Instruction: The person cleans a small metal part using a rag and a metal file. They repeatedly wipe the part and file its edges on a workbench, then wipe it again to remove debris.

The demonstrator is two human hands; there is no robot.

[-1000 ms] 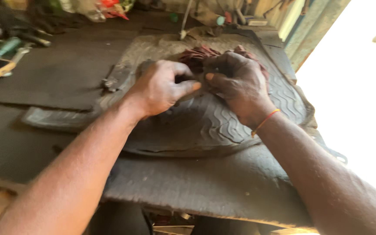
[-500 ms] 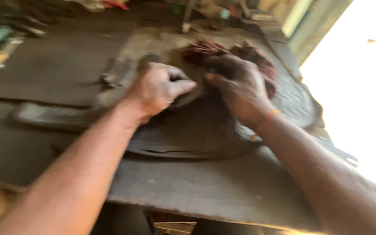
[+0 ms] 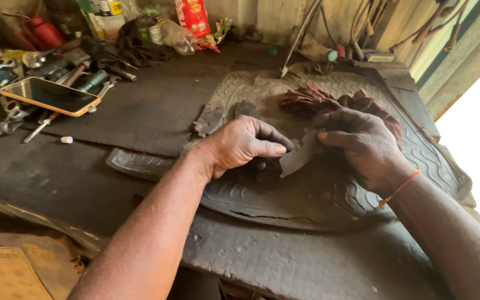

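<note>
Left hand (image 3: 245,145): curled knuckles-up on the ribbed rubber mat (image 3: 406,166); fingertips pinch one edge of a small grey sheet (image 3: 296,160), possibly sandpaper or a patch; something dark lies under the palm, hard to make out.
Right hand (image 3: 362,145): at 3 o'clock of the left; thumb and fingers grip the sheet's upper edge; orange thread band on the wrist.
Sheet: held between both hands just above the mat, near its middle; partly bent, one corner pointing to 7 o'clock.
Progress: sheet is taken up and in both hands; judged early going, since no mark or change shows on the mat surface.
Surroundings: dark red rag (image 3: 312,101) at 12 o'clock of the hands, on the mat; phone in an orange case (image 3: 49,95) at 10 o'clock on the tabletop (image 3: 45,172), among scattered tools (image 3: 93,80).
Hidden: the mat's right edge washes out in glare; the thing beneath the left palm is covered; the sheet's face cannot be read for grit.
</note>
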